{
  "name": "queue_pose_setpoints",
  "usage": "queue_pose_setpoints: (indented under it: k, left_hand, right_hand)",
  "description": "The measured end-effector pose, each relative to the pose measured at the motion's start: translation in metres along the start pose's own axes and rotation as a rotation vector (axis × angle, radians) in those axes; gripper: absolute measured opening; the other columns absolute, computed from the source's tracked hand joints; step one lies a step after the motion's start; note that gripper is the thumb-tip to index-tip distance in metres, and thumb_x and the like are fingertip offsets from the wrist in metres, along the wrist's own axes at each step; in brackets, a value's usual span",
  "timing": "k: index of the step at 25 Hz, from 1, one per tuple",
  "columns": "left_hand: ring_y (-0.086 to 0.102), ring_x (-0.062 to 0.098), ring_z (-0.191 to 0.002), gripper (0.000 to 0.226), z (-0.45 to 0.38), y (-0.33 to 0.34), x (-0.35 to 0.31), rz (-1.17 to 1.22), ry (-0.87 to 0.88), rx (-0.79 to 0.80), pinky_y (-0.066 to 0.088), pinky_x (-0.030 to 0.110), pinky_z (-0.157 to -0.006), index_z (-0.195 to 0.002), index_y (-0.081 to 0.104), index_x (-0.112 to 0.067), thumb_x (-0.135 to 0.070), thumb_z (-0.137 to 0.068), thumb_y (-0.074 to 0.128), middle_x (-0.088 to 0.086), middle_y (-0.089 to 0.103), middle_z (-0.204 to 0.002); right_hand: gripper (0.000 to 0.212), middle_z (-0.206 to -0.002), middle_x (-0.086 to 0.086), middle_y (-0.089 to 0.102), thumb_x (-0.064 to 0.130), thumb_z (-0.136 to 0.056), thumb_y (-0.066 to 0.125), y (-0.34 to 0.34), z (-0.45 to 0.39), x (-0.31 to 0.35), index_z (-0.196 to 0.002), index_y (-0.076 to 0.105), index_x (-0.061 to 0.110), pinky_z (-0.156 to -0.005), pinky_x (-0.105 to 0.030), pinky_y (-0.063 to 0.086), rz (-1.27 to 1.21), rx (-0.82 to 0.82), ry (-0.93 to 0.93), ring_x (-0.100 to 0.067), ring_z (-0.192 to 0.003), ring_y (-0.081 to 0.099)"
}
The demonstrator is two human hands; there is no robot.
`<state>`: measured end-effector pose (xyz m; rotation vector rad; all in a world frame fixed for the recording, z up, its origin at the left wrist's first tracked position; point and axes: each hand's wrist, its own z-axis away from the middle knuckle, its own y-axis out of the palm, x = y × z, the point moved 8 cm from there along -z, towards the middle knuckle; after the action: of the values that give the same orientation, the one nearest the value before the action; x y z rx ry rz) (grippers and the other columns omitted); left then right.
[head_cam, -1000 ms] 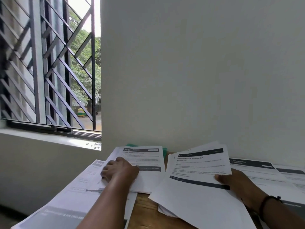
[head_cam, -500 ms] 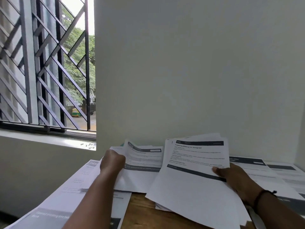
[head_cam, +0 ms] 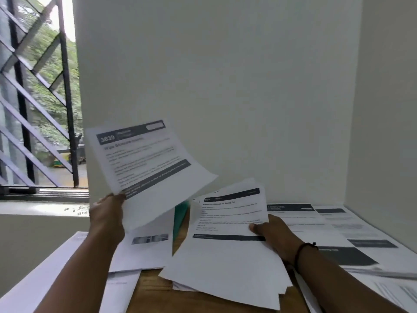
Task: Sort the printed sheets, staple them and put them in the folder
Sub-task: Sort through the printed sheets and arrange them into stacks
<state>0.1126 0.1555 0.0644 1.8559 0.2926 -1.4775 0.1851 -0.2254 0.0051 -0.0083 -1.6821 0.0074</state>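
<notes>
On the head camera, my left hand (head_cam: 106,219) is raised above the surface (head_cam: 155,294), its fingers pinching the lower left corner of a printed sheet headed 3639 (head_cam: 144,159), which hangs in the air tilted and curled, clear of everything below. My right hand (head_cam: 274,237) grips a fanned stack of sheets (head_cam: 225,256) at its right edge, thumb on the top page, the stack's near end low over the wooden surface. Between the two lots of paper a green folder (head_cam: 179,216) shows as a narrow strip, mostly covered. More printed sheets (head_cam: 338,224) lie flat along the right by the wall, and others (head_cam: 74,263) spread under my left forearm. A barred window (head_cam: 38,109) stands at left.
</notes>
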Motion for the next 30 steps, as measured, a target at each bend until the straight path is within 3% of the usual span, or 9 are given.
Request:
queue_pose_setpoints:
  k: [3,6,11,16,20,21,25,28,30]
  left_hand:
    - [0.054,0.026,-0.070,0.002,0.026,0.037,0.008,-0.332,0.003,0.184,0.044,0.029,-0.063,-0.090,0.062,-0.008,-0.008,-0.089,0.063,0.014,0.061,-0.089]
    - [0.057,0.019,-0.061,0.016,0.039,0.068,0.033,-0.587,0.054,0.388,0.045,0.019,-0.051,-0.077,0.067,-0.003,-0.014,-0.088,0.067,0.013,0.068,-0.079]
    - [0.065,0.027,-0.066,0.028,0.053,0.079,0.058,-0.573,0.045,0.419,0.048,0.031,-0.063,-0.076,0.061,-0.003,-0.028,-0.086,0.070,0.012,0.071,-0.074]
    - [0.063,0.028,-0.072,0.019,0.050,0.084,0.067,-0.521,0.007,0.392,0.049,0.034,-0.067,-0.081,0.054,-0.009,-0.018,-0.087,0.069,0.016,0.069,-0.086]
    - [0.065,0.026,-0.084,0.025,0.049,0.083,0.068,-0.431,-0.016,0.379,0.050,0.032,-0.068,-0.108,0.048,-0.017,-0.008,-0.090,0.063,0.012,0.065,-0.103]
    - [0.065,0.023,-0.084,0.033,0.051,0.083,0.067,-0.431,-0.014,0.386,0.047,0.029,-0.065,-0.117,0.044,-0.018,-0.007,-0.091,0.061,0.011,0.064,-0.105]
    - [0.070,0.037,-0.086,0.037,0.061,0.089,0.075,-0.381,-0.201,0.543,0.056,0.044,-0.075,-0.123,0.043,-0.011,-0.006,-0.090,0.060,0.014,0.070,-0.102]
    - [0.067,0.041,-0.101,0.033,0.072,0.092,0.078,-0.300,-0.389,0.741,0.049,0.054,-0.095,-0.122,0.058,-0.008,-0.019,-0.090,0.060,0.020,0.070,-0.110]
    - [0.066,0.042,-0.103,0.032,0.071,0.094,0.080,-0.261,-0.369,0.769,0.050,0.055,-0.094,-0.123,0.058,-0.010,-0.013,-0.091,0.059,0.020,0.070,-0.112]
  right_hand:
    - [0.032,-0.114,-0.013,0.069,-0.004,-0.087,0.062,-0.003,0.001,0.003,-0.118,0.064,0.002,-0.098,-0.043,0.049,-0.047,-0.002,-0.014,-0.030,-0.105,0.065]
    - [0.032,-0.115,-0.014,0.069,-0.002,-0.089,0.062,-0.002,0.002,0.009,-0.120,0.063,0.002,-0.098,-0.045,0.049,-0.122,0.024,-0.036,-0.030,-0.106,0.065]
    - [0.012,-0.091,-0.014,0.074,0.005,-0.090,0.061,-0.001,0.010,0.021,-0.097,0.070,0.004,-0.065,-0.033,0.058,-0.163,0.038,-0.038,-0.027,-0.078,0.070]
    - [0.015,-0.100,-0.020,0.072,0.012,-0.090,0.062,-0.004,0.008,0.019,-0.098,0.071,0.003,-0.091,-0.052,0.052,-0.155,0.020,-0.025,-0.040,-0.093,0.068]
    - [0.059,-0.104,-0.011,0.073,0.066,-0.087,0.048,-0.011,-0.002,0.005,-0.106,0.068,0.014,-0.091,-0.049,0.053,-0.223,-0.049,0.101,-0.033,-0.098,0.068]
    - [0.059,-0.109,-0.009,0.072,0.066,-0.087,0.046,-0.007,-0.004,0.007,-0.110,0.067,0.016,-0.093,-0.046,0.052,-0.263,-0.010,0.091,-0.031,-0.102,0.068]
    - [0.027,-0.115,-0.017,0.068,0.000,-0.091,0.059,0.011,-0.007,0.013,-0.117,0.061,-0.004,-0.086,-0.033,0.055,-0.229,0.121,-0.021,-0.028,-0.098,0.068]
    - [0.025,-0.111,-0.017,0.069,-0.009,-0.088,0.058,0.015,-0.007,0.019,-0.111,0.063,-0.001,-0.079,-0.031,0.058,-0.209,0.163,-0.047,-0.026,-0.093,0.070]
    - [0.023,-0.111,-0.016,0.069,-0.005,-0.088,0.059,0.013,-0.006,0.022,-0.110,0.064,0.001,-0.075,-0.026,0.057,-0.176,0.170,-0.060,-0.021,-0.088,0.071]
